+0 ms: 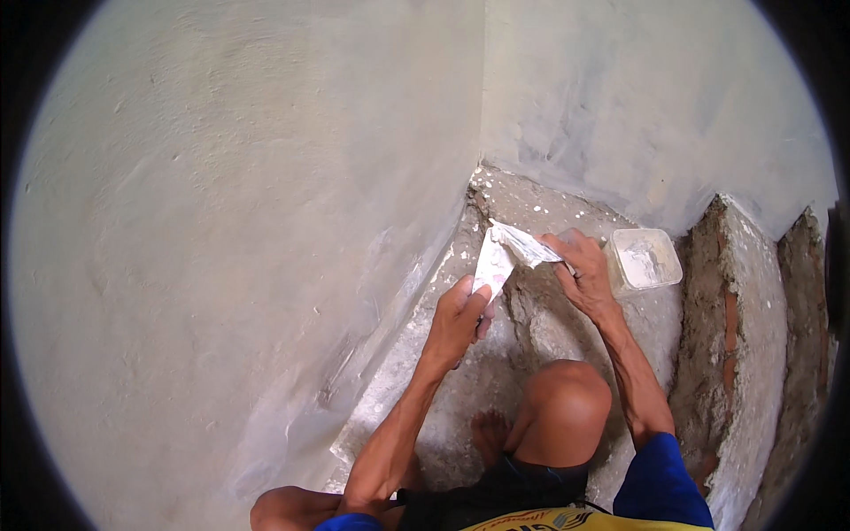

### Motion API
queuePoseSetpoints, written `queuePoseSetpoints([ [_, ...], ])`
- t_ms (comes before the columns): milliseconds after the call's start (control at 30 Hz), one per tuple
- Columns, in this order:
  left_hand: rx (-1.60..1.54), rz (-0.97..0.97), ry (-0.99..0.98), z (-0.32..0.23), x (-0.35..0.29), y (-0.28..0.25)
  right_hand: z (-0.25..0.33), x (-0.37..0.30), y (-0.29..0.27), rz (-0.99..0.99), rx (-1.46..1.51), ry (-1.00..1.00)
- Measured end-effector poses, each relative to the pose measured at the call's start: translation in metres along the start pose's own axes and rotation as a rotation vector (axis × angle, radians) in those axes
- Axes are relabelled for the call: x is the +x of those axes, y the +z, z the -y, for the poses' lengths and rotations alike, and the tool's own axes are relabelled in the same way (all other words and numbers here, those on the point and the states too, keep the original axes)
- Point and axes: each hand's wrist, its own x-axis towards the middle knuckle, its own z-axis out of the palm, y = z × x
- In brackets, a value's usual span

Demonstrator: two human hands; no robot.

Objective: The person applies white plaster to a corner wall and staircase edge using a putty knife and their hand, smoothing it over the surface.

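My left hand [458,316] is closed around the lower end of a flat white putty knife [494,263], its blade pointing up and away from me. In my right hand [583,270] I grip a second putty knife [529,247], smeared with white paste and tilted toward the left. The two blades meet or nearly touch at their far ends, where a lump of white paste shows. My fingers cover both handles. Just right of my right hand stands a squarish clear plastic tub [617,273] with white putty [649,257] inside.
A plastered wall [221,221] rises at the left and meets another wall [637,97] in a corner ahead. Rough concrete steps [753,292] with exposed brick edges lie at the right. My bent knee [568,398] is below my hands, on a landing spotted with white.
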Motion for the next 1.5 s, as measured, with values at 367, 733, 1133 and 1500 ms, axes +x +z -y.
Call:
queuePoseSetpoints([
  [367, -0.062, 0.057, 0.033, 0.008, -0.006, -0.005, 0.000, 0.003, 0.012, -0.025, -0.140, -0.063],
  [733, -0.071, -0.030, 0.081, 0.016, 0.001, -0.016, -0.015, -0.009, 0.017, 0.114, 0.893, 0.773],
  [1133, -0.237, 0.075, -0.104, 0.025, 0.004, -0.002, 0.006, -0.011, 0.005, 0.106, 0.860, 0.635],
  [1500, 0.221, -0.055, 0.126, 0.014, 0.004, -0.022, -0.009, -0.024, 0.005, 0.194, 0.426, 0.585],
])
